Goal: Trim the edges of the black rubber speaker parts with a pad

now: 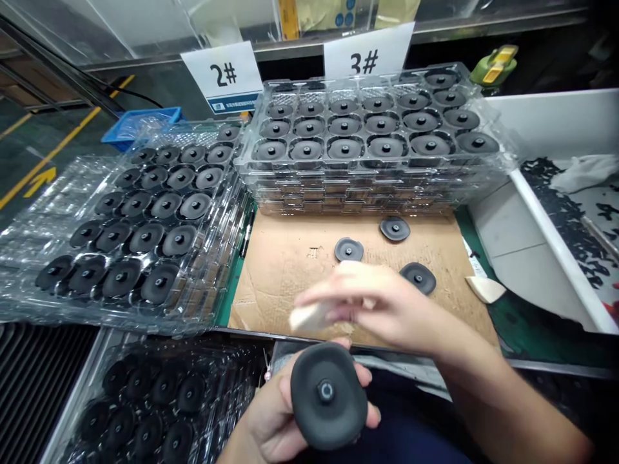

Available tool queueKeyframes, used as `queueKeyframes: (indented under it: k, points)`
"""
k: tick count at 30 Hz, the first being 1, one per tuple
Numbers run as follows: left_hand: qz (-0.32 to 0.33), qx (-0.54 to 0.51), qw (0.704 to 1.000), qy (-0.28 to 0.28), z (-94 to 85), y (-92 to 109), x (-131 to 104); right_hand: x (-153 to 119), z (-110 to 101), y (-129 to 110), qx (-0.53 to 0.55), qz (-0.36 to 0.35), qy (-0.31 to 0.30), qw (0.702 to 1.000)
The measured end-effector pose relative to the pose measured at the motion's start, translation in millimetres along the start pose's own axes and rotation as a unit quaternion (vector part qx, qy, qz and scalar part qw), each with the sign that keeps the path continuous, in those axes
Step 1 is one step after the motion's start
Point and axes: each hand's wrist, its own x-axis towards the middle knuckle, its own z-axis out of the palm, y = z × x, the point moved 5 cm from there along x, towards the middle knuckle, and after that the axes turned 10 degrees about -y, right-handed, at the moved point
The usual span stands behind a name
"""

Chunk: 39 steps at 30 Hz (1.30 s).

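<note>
Left hand (pixel 275 412) clamped on black rounded-square disc (pixel 329 412), hub (pixel 326 391) pointing up, longer axis roughly fore-aft; right hand (pixel 372 303) pinches blurred white pad (pixel 309 317).

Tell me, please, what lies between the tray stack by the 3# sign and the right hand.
In the head view, brown cardboard lies there, bearing loose black discs.

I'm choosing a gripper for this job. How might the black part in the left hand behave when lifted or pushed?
The black part is probably fairly stiff: it shows no sag in the left hand. It looks light, as that one hand holds it up. Laid flat, it would likely slide rather than roll, given its broad, rounded-square outline.
</note>
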Motion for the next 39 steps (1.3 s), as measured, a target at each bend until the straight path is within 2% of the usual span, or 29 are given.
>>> queueKeyframes:
  k: [2,3,5,8,11,13,16,19,21,25,28,31,34,36,39]
  points:
    - [-0.018,-0.063,0.994,-0.085,2.0,-1.1,-2.2,0.1,3.8,40.7,-0.008,0.132,0.055,0.99]
    - [-0.019,-0.085,0.99,-0.114,1.2,-0.6,-4.0,-1.0,11.2,57.9,-0.025,0.17,0.065,0.983]
    - [0.013,-0.097,0.986,-0.133,-4.7,3.6,-7.3,-4.3,34.6,83.5,-0.058,0.191,0.073,0.977]
    - [0.037,-0.093,0.987,-0.129,-14.1,9.1,-10.8,-17.0,71.8,104.8,-0.099,0.214,0.125,0.964]
    - [0.061,-0.084,0.989,-0.105,-23.0,16.8,-13.1,-26.2,94.1,109.6,-0.131,0.224,0.156,0.953]
    - [0.072,-0.084,0.991,-0.075,-29.4,21.4,-13.8,-23.7,95.7,109.9,-0.142,0.222,0.157,0.952]
    - [0.095,-0.097,0.99,-0.029,-37.9,26.8,-13.2,-11.1,82.9,109.6,-0.139,0.221,0.162,0.952]
    - [0.129,-0.106,0.986,0.011,-45.8,29.9,-11.4,-0.8,71.9,103.9,-0.112,0.214,0.171,0.955]
    - [0.15,-0.105,0.982,0.035,-51.6,30.8,-10.6,0.0,73.6,97.7,-0.09,0.206,0.173,0.959]
    - [0.202,-0.092,0.971,0.085,-62.3,34.2,-11.0,-3.0,86.7,88.7,-0.054,0.186,0.125,0.973]
    - [0.211,-0.087,0.969,0.095,-62.0,35.0,-9.1,1.6,77.6,77.6,-0.038,0.193,0.104,0.975]
    - [0.231,-0.05,0.966,0.105,-55.8,35.3,-5.9,10.7,55.8,45.4,-0.024,0.181,0.15,0.972]
    - [0.237,-0.012,0.964,0.117,-49.2,32.3,-2.6,17.5,46.6,-2.7,-0.042,0.067,0.206,0.975]
    - [0.221,-0.013,0.969,0.113,-45.5,29.1,0.1,21.5,51.6,-23.4,-0.06,0.011,0.178,0.982]
    - [0.231,0.001,0.965,0.123,-40.2,29.5,0.7,28.8,54.9,-28.1,-0.056,0.013,0.125,0.99]
